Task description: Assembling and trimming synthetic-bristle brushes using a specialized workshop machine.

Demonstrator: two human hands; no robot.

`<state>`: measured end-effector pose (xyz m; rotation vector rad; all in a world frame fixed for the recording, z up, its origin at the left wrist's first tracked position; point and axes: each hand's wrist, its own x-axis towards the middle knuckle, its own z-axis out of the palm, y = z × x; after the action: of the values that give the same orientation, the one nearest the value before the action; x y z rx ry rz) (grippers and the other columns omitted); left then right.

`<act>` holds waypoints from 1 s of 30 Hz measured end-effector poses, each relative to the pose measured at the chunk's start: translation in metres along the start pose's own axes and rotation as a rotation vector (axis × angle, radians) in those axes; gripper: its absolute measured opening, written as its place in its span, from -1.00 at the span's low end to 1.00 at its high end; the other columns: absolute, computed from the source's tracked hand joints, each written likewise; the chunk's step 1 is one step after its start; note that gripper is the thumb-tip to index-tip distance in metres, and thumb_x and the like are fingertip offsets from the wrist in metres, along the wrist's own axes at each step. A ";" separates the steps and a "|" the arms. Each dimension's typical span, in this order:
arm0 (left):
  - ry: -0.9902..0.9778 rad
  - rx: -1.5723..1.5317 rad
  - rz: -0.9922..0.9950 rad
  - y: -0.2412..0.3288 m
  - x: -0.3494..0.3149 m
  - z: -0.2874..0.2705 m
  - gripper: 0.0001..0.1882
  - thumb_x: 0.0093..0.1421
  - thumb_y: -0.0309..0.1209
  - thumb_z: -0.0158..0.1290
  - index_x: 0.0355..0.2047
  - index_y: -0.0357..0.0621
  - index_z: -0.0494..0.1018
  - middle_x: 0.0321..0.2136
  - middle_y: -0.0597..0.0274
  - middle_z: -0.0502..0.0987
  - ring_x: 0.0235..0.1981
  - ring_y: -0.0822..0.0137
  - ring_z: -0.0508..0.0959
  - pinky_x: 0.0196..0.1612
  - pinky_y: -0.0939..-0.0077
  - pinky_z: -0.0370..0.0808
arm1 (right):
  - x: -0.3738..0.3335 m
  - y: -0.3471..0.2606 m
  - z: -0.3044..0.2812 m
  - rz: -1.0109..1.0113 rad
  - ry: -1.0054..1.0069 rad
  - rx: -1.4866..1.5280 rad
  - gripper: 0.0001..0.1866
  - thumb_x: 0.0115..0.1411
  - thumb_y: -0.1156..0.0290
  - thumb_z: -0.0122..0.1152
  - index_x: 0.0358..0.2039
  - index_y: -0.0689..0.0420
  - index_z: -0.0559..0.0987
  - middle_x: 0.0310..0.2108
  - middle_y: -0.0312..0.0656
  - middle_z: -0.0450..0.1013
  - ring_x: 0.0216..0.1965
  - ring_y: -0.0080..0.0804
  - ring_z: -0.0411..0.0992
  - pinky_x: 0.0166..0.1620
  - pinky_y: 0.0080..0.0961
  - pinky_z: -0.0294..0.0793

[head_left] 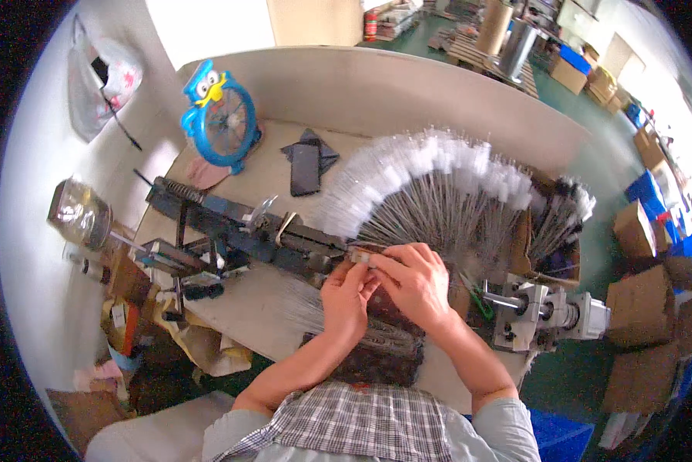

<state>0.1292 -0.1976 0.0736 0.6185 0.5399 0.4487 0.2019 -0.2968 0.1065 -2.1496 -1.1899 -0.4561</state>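
Observation:
At the right end of a long dark metal machine (284,240), my two hands meet with their fingers closed. My left hand (344,302) pinches from the left at a small whitish piece (361,257); its exact kind is too small to tell. From the right, my right hand (417,283) grips the same piece with thumb and fingers. Just beyond my hands, many wire-stemmed brushes with white bristles (438,165) lie fanned out. Bundled looped wire (388,339) rests on a dark surface below my wrists, and thin loose wires (303,304) lie by my left forearm.
A blue bird-shaped fan (221,115) and a dark phone (306,168) are at the back left. At the right are a box of darker brushes (554,223), a metal clamp device (546,312) and green-handled scissors or pliers (480,302). A raised panel (407,85) borders the table's back.

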 end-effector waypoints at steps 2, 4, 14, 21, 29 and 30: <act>0.009 0.033 -0.014 -0.007 0.003 -0.001 -0.91 0.17 -0.50 -0.05 -0.31 -0.22 0.39 -0.39 0.27 0.48 -0.38 0.48 0.48 -0.25 0.57 0.44 | -0.004 0.006 -0.003 0.028 0.027 0.016 -0.79 -0.11 0.34 0.26 -0.36 -0.06 0.59 -0.36 -0.39 0.44 -0.28 -0.36 0.39 -0.24 -0.43 0.38; -0.004 -0.001 -0.013 -0.004 0.000 0.002 -0.94 0.16 -0.50 -0.03 -0.35 -0.19 0.37 -0.43 0.28 0.47 -0.39 0.46 0.48 -0.25 0.55 0.45 | -0.003 0.004 -0.004 0.029 0.019 0.030 -0.77 -0.11 0.37 0.26 -0.35 -0.05 0.59 -0.35 -0.37 0.44 -0.27 -0.35 0.39 -0.24 -0.41 0.39; 0.005 -0.161 -0.064 -0.005 0.001 -0.006 -0.94 0.18 -0.50 -0.06 -0.36 -0.19 0.40 -0.42 0.27 0.47 -0.40 0.46 0.49 -0.27 0.56 0.43 | 0.002 -0.008 0.002 0.040 0.007 0.048 -0.73 -0.16 0.42 0.30 -0.34 0.05 0.60 -0.31 -0.28 0.47 -0.29 -0.30 0.42 -0.22 -0.42 0.42; -0.051 -0.076 -0.029 -0.007 0.003 -0.006 -0.97 0.14 -0.50 -0.04 -0.39 -0.16 0.36 -0.38 0.23 0.46 -0.35 0.40 0.49 -0.24 0.51 0.46 | -0.004 -0.009 0.000 0.069 0.046 0.022 -0.74 -0.15 0.42 0.31 -0.34 0.06 0.60 -0.31 -0.28 0.47 -0.31 -0.32 0.42 -0.24 -0.43 0.41; -0.010 -0.025 -0.017 -0.003 0.000 0.001 -0.93 0.15 -0.47 -0.03 -0.35 -0.18 0.39 -0.40 0.24 0.48 -0.37 0.39 0.50 -0.26 0.51 0.46 | -0.003 -0.008 -0.002 0.062 0.029 -0.005 -0.69 -0.17 0.39 0.34 -0.31 0.07 0.60 -0.30 -0.29 0.47 -0.29 -0.32 0.42 -0.22 -0.42 0.41; -0.012 -0.024 -0.015 -0.003 0.000 0.001 -0.93 0.15 -0.47 -0.03 -0.35 -0.18 0.39 -0.40 0.24 0.48 -0.37 0.39 0.50 -0.26 0.51 0.46 | -0.003 -0.009 -0.001 0.061 0.032 -0.005 -0.69 -0.17 0.39 0.34 -0.31 0.07 0.60 -0.30 -0.29 0.47 -0.29 -0.32 0.42 -0.22 -0.42 0.41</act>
<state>0.1304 -0.2004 0.0724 0.5938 0.5267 0.4362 0.1925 -0.2953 0.1092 -2.1684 -1.1034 -0.4649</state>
